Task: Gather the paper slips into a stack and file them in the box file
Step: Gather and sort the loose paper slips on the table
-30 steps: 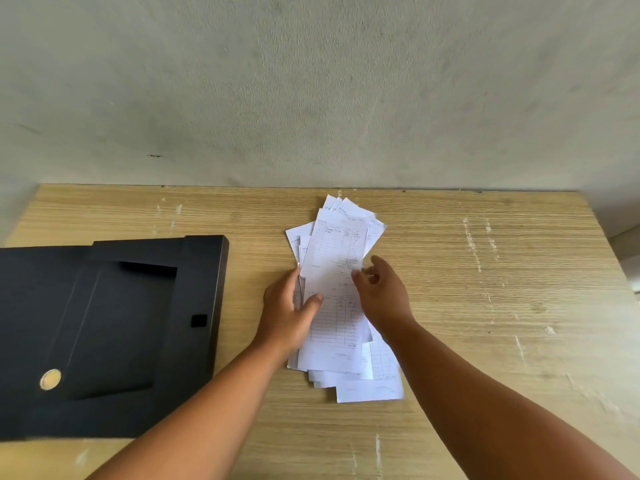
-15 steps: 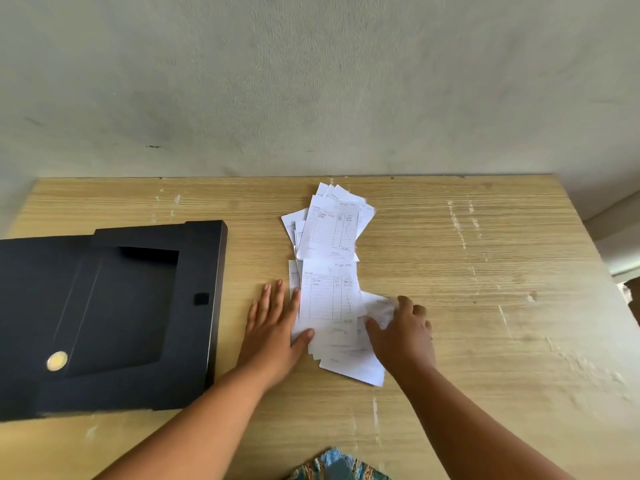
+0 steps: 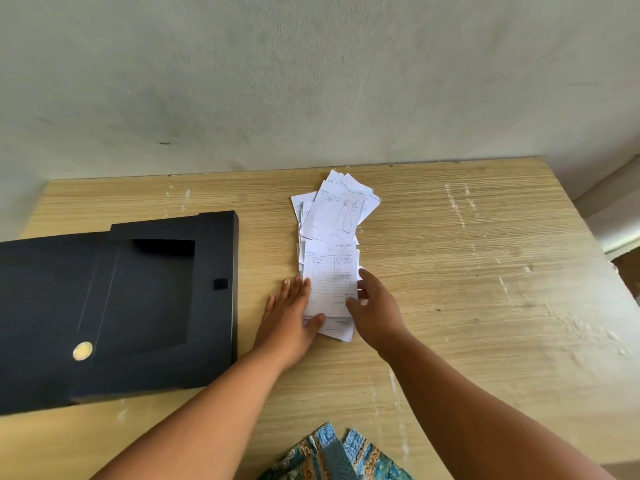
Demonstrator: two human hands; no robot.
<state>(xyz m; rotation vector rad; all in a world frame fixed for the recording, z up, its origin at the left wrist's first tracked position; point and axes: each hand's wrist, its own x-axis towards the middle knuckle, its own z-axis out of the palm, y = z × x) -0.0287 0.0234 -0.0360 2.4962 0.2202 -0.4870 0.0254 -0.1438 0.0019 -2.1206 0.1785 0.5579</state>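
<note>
Paper slips: the paper slips (image 3: 330, 258) are spread in a long, loose pile on the wooden table (image 3: 485, 271), from near the hands to far toward the wall (image 3: 311, 81). They are not yet made into a neat stack.

Near end of the pile: it is boxed in from both sides by the two hands, most likely so the slips can be pushed together and lined up.

Far end of the pile: it is fanned out and untouched, so it is judged that more gathering is needed.

Box file: the black box file (image 3: 114, 306) is laid open on the left of the table, just beside the left hand, most likely so the stack can be put in quickly.

Left hand: the left hand (image 3: 294, 315) is laid flat, palm down, on the table. Its fingers are held straight and a little spread, and the left edge of the slips is touched. The thumb is pressed on the near left corner.

Right hand: the right hand (image 3: 375, 308) is cupped against the right edge of the slips. Its fingers are bent and a little apart, and the thumb is laid on the top slip. Nothing is lifted.

Cloth: a bit of blue patterned cloth (image 3: 332, 455) is seen at the near edge.
</note>
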